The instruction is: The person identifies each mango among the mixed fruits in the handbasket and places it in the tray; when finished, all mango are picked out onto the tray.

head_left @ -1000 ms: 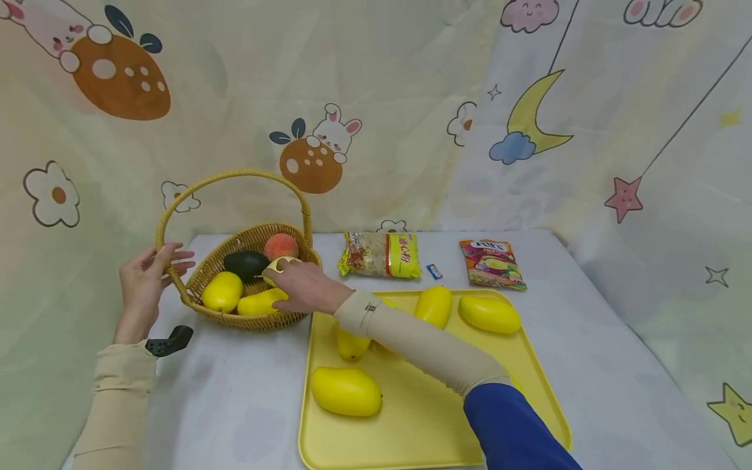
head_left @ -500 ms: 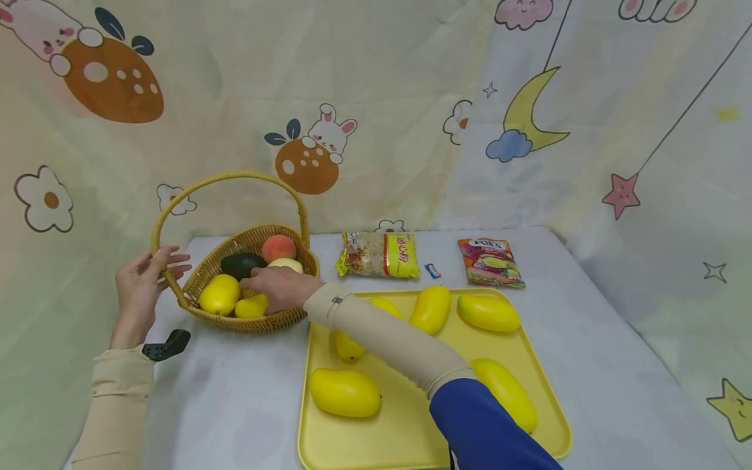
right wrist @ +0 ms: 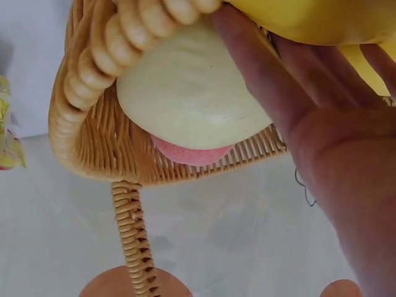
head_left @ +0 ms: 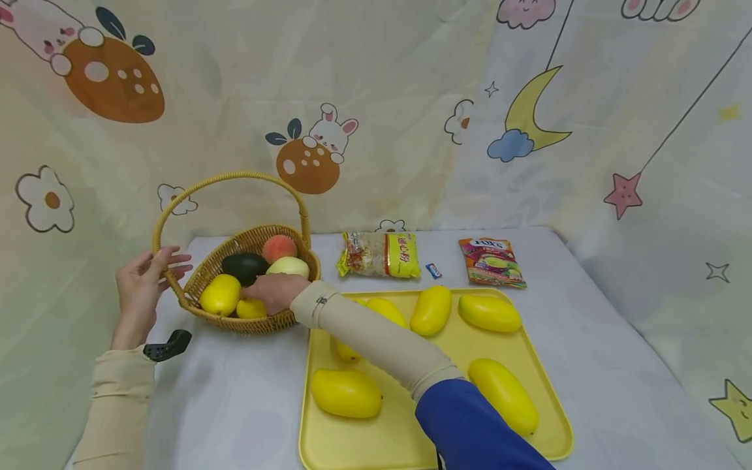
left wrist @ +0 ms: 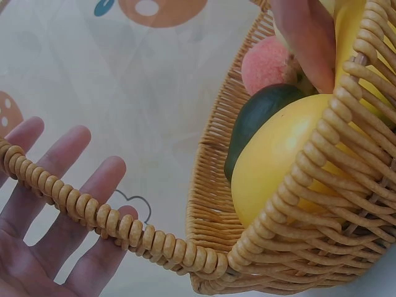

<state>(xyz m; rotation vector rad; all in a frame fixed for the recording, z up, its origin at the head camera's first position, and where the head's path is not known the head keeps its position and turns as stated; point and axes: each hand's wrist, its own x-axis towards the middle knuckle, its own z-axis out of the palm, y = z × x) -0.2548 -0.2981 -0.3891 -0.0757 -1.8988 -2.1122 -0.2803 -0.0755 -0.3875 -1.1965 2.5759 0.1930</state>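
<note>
A wicker basket (head_left: 258, 323) with a tall arched handle (head_left: 232, 176) stands at the left of the table. In it lie a yellow mango (head_left: 220, 295), a dark green avocado-like fruit (head_left: 243, 267), a peach (head_left: 279, 247) and a pale round melon (head_left: 289, 266). My left hand (head_left: 138, 294) supports the handle's left base, its fingers stretched behind the wicker. Reaching inside, my right hand (head_left: 276, 292) grips another mango (head_left: 251, 309) at the near side, fingers along its far side beside the melon (right wrist: 192, 93); the thumb is hidden.
A yellow tray (head_left: 399, 444) with several mangoes, one being a mango (head_left: 346, 393) at front left, sits right of the basket under my right forearm. Behind it lie a noodle-like packet (head_left: 378, 254), a small blue wrapper (head_left: 433, 271) and a candy bag (head_left: 492, 262).
My right hand has moved from the pale melon down and left onto the near mango in the basket, covering more of it. The left hand has stayed at the handle.
</note>
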